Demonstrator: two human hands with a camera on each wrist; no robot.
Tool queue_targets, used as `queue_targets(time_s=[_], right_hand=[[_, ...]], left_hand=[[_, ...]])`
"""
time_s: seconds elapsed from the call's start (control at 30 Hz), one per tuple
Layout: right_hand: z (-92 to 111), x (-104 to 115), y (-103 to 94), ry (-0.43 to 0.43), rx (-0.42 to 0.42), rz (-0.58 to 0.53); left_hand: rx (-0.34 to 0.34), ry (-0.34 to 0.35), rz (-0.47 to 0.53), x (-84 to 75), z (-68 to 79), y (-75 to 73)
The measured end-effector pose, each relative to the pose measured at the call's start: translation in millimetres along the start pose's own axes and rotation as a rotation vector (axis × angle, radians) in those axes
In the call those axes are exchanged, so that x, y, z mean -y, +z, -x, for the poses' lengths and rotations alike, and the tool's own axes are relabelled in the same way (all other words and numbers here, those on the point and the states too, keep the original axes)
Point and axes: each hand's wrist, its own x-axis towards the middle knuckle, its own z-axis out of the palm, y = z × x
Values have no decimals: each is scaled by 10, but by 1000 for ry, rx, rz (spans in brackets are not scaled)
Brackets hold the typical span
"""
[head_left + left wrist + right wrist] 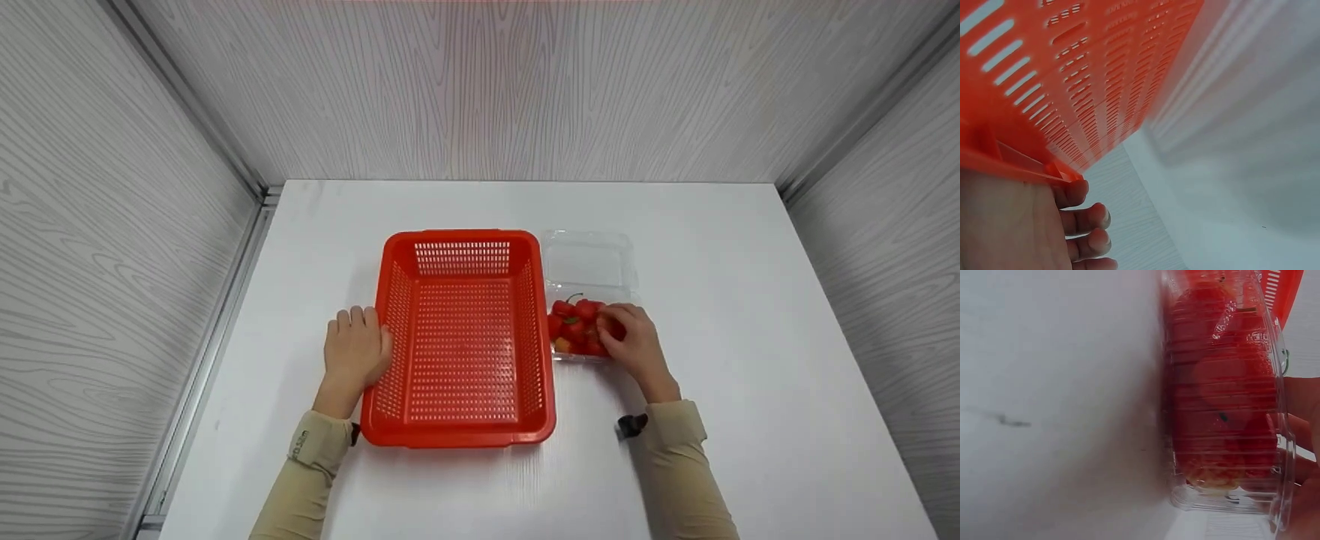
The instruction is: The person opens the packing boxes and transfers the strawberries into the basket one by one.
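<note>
A large red plastic basket (457,437) with slotted walls stands upright on the white table, its inside bare. My left hand (352,349) rests on its left rim, thumb over the edge; in the left wrist view the fingers (1089,219) extend past the rim. To the basket's right lies a clear plastic clamshell box (581,357), lid laid back, filled with shiny small red fruits (574,330), some with green stems. My right hand (630,341) reaches over its right side, thumb and fingertips pinching at a red fruit. The right wrist view shows the box's ribbed side, fingers partly hidden behind it.
The box's see-through lid (589,259) lies flat behind it, close beside the basket. Wood-grain panels (480,90) close off the back and both sides of the white table (750,337). Dark wrist straps (632,425) show below the hands.
</note>
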Motion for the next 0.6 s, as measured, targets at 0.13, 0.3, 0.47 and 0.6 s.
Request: queue_targets(time_s=[0.13, 0.3, 0.47, 0.6], right_hand=[[-18, -1, 11, 12, 5, -23], [-21, 4, 11, 33, 28, -42], [-16, 2, 5, 46, 33, -59], [-5, -15, 0, 42, 21, -60]], left_hand=[[28, -9, 12, 18, -9, -30], [26, -2, 10, 47, -14, -40], [29, 14, 5, 64, -12, -30], [29, 22, 3, 61, -17, -15]])
